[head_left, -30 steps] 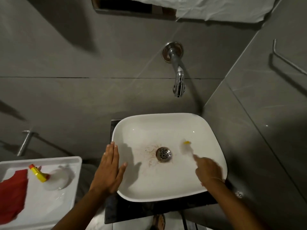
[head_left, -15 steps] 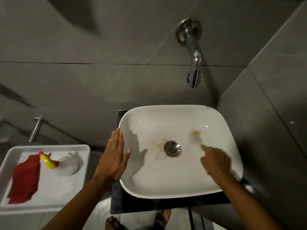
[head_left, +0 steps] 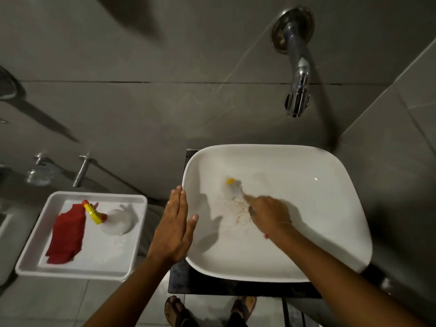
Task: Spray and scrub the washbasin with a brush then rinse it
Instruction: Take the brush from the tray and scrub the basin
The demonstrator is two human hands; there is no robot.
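A white square washbasin (head_left: 330,197) sits on a dark counter below a chrome wall tap (head_left: 297,74). My right hand (head_left: 269,214) is inside the bowl, closed around a small brush (head_left: 233,187) with a yellow tip and a blurred pale head; the hand covers most of the drain. Brown stains (head_left: 238,208) mark the bowl floor just left of it. My left hand (head_left: 175,225) lies flat on the basin's left rim, fingers together and pointing away, holding nothing. A clear spray bottle (head_left: 111,219) with a yellow and red nozzle lies in a white tray.
The white tray (head_left: 33,258) stands left of the basin and also holds a folded red cloth (head_left: 67,234). Chrome fittings (head_left: 81,171) stick out of the grey tiled wall behind the tray. My sandalled feet (head_left: 174,310) show on the floor below the counter.
My right hand has swept the brush from the right side of the bowl leftward over the drain onto the stains. The view has shifted left and down. The left hand stays on the rim.
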